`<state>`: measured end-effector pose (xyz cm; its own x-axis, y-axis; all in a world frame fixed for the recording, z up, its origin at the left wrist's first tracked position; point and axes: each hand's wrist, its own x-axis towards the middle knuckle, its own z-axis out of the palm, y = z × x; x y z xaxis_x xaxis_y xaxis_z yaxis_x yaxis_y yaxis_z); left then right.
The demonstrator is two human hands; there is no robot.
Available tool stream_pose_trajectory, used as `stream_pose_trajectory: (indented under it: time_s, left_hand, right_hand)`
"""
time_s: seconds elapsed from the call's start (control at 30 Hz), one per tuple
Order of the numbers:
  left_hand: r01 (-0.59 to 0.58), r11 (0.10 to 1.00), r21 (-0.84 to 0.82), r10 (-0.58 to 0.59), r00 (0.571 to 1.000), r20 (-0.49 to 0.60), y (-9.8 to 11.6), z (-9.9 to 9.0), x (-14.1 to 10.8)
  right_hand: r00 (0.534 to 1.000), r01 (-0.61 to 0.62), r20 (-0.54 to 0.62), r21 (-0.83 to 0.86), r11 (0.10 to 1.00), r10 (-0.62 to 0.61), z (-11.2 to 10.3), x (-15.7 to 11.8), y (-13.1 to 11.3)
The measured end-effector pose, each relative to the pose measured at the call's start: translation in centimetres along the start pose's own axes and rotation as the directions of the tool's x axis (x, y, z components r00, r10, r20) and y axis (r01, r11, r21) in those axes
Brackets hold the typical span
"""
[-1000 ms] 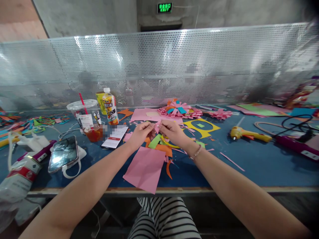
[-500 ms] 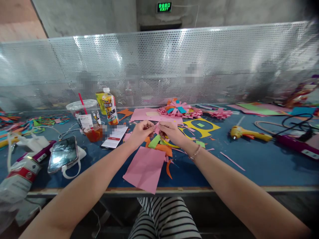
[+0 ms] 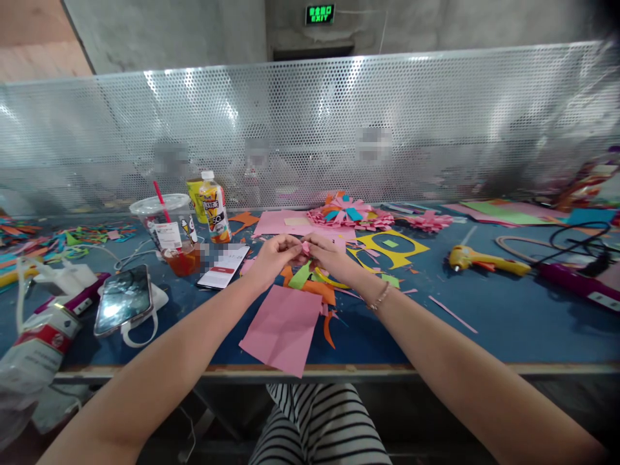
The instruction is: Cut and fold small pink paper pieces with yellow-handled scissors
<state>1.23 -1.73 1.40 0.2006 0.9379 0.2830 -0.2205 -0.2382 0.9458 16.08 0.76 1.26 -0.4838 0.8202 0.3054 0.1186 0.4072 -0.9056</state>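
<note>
Between the fingertips of both hands sits a small piece of pink paper (image 3: 305,248). My left hand (image 3: 277,257) pinches it from one side, and my right hand (image 3: 330,256) grips it from the other. Fingers hide most of its shape. Below them lie green paper scraps (image 3: 301,276) and orange paper scraps (image 3: 317,293). A pink paper sheet (image 3: 282,329) reaches over the table's front edge. Behind my hands are a larger pink sheet (image 3: 271,223) and a fringed paper flower (image 3: 343,212) in pink, orange and blue.
At left stand a drink cup (image 3: 163,226) with a straw, a bottle (image 3: 214,210) and a phone (image 3: 124,300) on a cable. To the right are a yellow cut-out sheet (image 3: 411,247), a yellow glue gun (image 3: 484,260) and a purple tool (image 3: 576,284). A perforated metal screen (image 3: 310,110) rises behind.
My fingers have shifted slightly around the small pink paper, which looks more bunched between them. The things on the table stay where they were.
</note>
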Motion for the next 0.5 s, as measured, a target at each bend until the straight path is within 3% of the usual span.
stream_pose_trajectory:
  time_s: [0.13, 0.33, 0.5]
  left_hand:
    - [0.059, 0.991, -0.122, -0.065, 0.997, -0.04, 0.1, 0.2, 0.0]
    - [0.06, 0.996, -0.059, -0.065, 0.993, -0.095, -0.3, -0.1, 0.2]
    - [-0.017, 1.0, 0.014, 0.019, 0.987, -0.16, -1.1, -0.6, 0.6]
  right_hand:
    - [0.997, 0.067, -0.026, -0.15, 0.986, -0.071, 0.2, 0.1, 0.3]
    - [0.983, 0.091, -0.121, -0.316, 0.944, -0.135, 0.1, 0.1, 0.0]
    - [0.98, 0.083, -0.147, -0.309, 0.947, -0.134, 0.0, -0.1, -0.2]
